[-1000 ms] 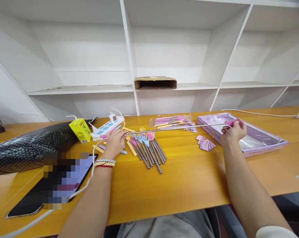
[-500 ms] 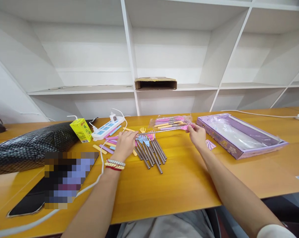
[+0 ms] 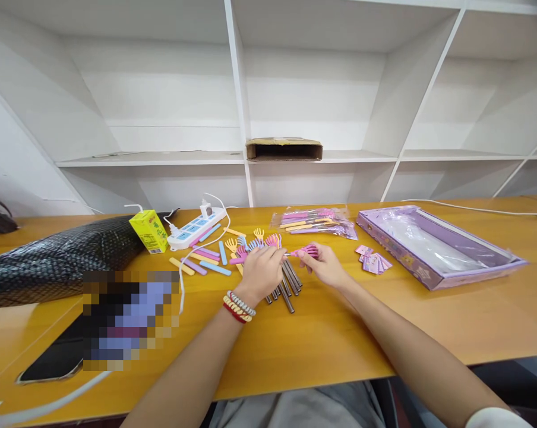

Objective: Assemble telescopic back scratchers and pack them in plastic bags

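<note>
Pink scratcher (image 3: pixel 312 250) pinched by my right hand's (image 3: pixel 329 267) fingers, thin rod (image 3: pixel 288 254) mostly hidden in my left hand's (image 3: pixel 262 273) closed fingers, metal sticks (image 3: pixel 290 282) partly covered, phone (image 3: pixel 70 346) screen blurred.

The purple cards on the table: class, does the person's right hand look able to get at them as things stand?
Probably yes: the purple cards lie uncovered near the right hand, with nothing standing between; but it grips the pink scratcher, so may need to let go first.
</note>
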The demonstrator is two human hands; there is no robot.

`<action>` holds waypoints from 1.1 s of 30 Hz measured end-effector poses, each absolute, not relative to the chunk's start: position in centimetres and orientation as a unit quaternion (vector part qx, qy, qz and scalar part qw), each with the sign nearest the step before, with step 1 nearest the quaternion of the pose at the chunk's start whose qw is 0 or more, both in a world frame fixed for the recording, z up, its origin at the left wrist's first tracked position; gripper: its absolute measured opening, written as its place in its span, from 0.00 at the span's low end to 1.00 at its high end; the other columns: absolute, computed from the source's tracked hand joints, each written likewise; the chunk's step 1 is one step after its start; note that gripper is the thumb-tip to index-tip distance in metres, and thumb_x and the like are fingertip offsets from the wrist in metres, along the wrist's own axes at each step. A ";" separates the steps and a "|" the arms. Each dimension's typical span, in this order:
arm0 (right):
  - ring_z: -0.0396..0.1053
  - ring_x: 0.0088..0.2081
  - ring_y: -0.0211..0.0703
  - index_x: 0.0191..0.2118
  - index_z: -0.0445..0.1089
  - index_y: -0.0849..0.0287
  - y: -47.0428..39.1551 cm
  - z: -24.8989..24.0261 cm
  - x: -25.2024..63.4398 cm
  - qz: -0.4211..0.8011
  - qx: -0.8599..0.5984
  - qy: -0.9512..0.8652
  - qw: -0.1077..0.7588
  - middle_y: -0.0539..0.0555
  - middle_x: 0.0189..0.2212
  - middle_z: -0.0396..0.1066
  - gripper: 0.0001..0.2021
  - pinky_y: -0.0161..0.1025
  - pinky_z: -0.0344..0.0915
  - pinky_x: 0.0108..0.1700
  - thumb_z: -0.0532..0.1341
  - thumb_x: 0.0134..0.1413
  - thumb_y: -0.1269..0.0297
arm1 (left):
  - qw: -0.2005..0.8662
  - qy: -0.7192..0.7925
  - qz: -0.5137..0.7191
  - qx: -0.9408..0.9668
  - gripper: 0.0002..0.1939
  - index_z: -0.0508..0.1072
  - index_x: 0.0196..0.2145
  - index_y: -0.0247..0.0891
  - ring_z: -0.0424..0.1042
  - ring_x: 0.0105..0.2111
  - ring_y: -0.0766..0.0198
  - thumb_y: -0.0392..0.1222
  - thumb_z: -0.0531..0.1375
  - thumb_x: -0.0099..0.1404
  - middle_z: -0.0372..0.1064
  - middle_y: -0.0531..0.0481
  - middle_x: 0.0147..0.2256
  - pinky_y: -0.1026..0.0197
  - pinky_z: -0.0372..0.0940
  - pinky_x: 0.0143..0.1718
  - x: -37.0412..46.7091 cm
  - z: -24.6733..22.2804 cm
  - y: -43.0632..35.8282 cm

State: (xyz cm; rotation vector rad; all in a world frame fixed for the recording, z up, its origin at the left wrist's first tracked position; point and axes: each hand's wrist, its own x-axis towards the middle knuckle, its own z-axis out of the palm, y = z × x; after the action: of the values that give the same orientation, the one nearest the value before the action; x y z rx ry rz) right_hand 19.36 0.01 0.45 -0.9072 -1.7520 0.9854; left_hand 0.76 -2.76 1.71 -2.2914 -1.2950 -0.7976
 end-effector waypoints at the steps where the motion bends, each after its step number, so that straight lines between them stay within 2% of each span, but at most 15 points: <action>1: 0.61 0.19 0.33 0.34 0.66 0.63 0.1 0.4 19.4 0.417 -0.359 -0.707 0.444 0.52 0.22 0.68 0.18 0.32 0.58 0.22 0.54 0.54 0.50 | 0.191 -0.465 -0.280 -0.818 0.12 0.71 0.40 0.38 0.69 0.36 0.61 0.37 0.49 0.65 0.73 0.48 0.34 0.56 0.56 0.36 0.7 1.7 -2.8; 3: 0.60 0.17 0.32 0.42 0.64 0.64 0.1 0.2 19.4 0.448 -0.344 -0.702 0.433 0.51 0.23 0.69 0.20 0.32 0.58 0.21 0.53 0.55 0.50 | 0.183 -0.473 -0.268 -0.819 0.13 0.70 0.39 0.38 0.69 0.36 0.60 0.39 0.47 0.66 0.72 0.48 0.35 0.56 0.56 0.37 0.7 1.7 -2.8; 6: 0.60 0.16 0.32 0.56 0.54 0.62 0.2 -0.2 19.4 0.449 -0.341 -0.705 0.431 0.49 0.23 0.69 0.27 0.32 0.59 0.20 0.51 0.56 0.50 | 0.175 -0.489 -0.243 -0.819 0.13 0.70 0.39 0.38 0.69 0.36 0.60 0.40 0.46 0.67 0.72 0.48 0.34 0.56 0.56 0.36 1.0 1.5 -2.8; 9: 0.60 0.17 0.32 0.60 0.49 0.59 0.1 -0.3 19.6 0.399 -0.354 -0.729 0.430 0.47 0.23 0.68 0.28 0.32 0.59 0.22 0.51 0.57 0.52 | 0.166 -0.502 -0.223 -0.819 0.13 0.69 0.39 0.38 0.69 0.35 0.60 0.40 0.46 0.67 0.72 0.48 0.34 0.57 0.57 0.36 1.2 1.3 -2.9; 12: 0.61 0.19 0.32 0.55 0.57 0.60 0.1 -0.2 19.9 0.333 -0.368 -0.759 0.421 0.48 0.22 0.67 0.24 0.32 0.59 0.24 0.51 0.57 0.53 | 0.156 -0.511 -0.209 -0.819 0.13 0.69 0.39 0.38 0.70 0.34 0.61 0.40 0.46 0.67 0.72 0.49 0.34 0.57 0.57 0.35 1.2 1.2 -2.9; 14: 0.61 0.20 0.34 0.47 0.64 0.61 0.1 -0.1 20.1 0.304 -0.389 -0.773 0.399 0.49 0.21 0.67 0.20 0.32 0.59 0.25 0.50 0.58 0.52 | 0.152 -0.515 -0.199 -0.820 0.14 0.69 0.39 0.38 0.70 0.33 0.61 0.40 0.46 0.67 0.72 0.49 0.34 0.58 0.57 0.34 1.1 1.2 -2.9; 16: 0.62 0.19 0.35 0.39 0.67 0.61 0.2 -0.1 20.2 0.286 -0.413 -0.783 0.368 0.50 0.19 0.67 0.20 0.33 0.58 0.25 0.48 0.58 0.50 | 0.149 -0.517 -0.189 -0.821 0.14 0.70 0.38 0.38 0.70 0.33 0.61 0.39 0.46 0.66 0.72 0.49 0.33 0.58 0.57 0.34 1.0 1.3 -3.0; 20: 0.61 0.21 0.37 0.28 0.67 0.60 0.5 0.1 20.2 0.210 -0.437 -0.815 0.319 0.51 0.18 0.66 0.22 0.34 0.55 0.26 0.46 0.59 0.50 | 0.148 -0.509 -0.184 -0.828 0.13 0.70 0.37 0.38 0.70 0.33 0.61 0.39 0.46 0.66 0.72 0.49 0.33 0.58 0.57 0.34 1.0 1.3 -3.0; 23: 0.57 0.19 0.35 0.19 0.60 0.60 0.8 0.4 20.5 0.167 -0.455 -0.814 0.319 0.50 0.15 0.61 0.26 0.34 0.51 0.24 0.43 0.60 0.49 | 0.151 -0.491 -0.193 -0.836 0.13 0.70 0.37 0.39 0.70 0.33 0.61 0.39 0.47 0.66 0.72 0.49 0.33 0.58 0.57 0.34 0.8 1.4 -2.7; 27: 0.59 0.17 0.33 0.19 0.60 0.60 1.9 1.1 22.7 0.243 -0.464 -0.762 0.380 0.49 0.14 0.62 0.25 0.32 0.54 0.23 0.46 0.57 0.47 | 0.179 -0.500 -0.218 -0.819 0.13 0.71 0.36 0.39 0.69 0.33 0.60 0.38 0.47 0.65 0.71 0.48 0.31 0.57 0.55 0.34 -1.0 2.1 -1.6; 33: 0.58 0.13 0.32 0.25 0.65 0.61 5.5 1.3 29.0 0.329 -0.492 -0.551 0.588 0.49 0.16 0.65 0.20 0.31 0.50 0.14 0.59 0.45 0.46 | 0.230 -0.547 -0.277 -0.756 0.14 0.72 0.39 0.41 0.64 0.40 0.55 0.32 0.51 0.58 0.72 0.47 0.36 0.50 0.50 0.44 -6.2 2.9 0.3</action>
State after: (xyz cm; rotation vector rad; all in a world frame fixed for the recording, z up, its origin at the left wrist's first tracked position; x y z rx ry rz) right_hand 28.99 5.48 1.32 -1.1462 -1.2829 0.7676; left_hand -6.22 0.26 2.94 -2.0801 -1.5037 -0.7633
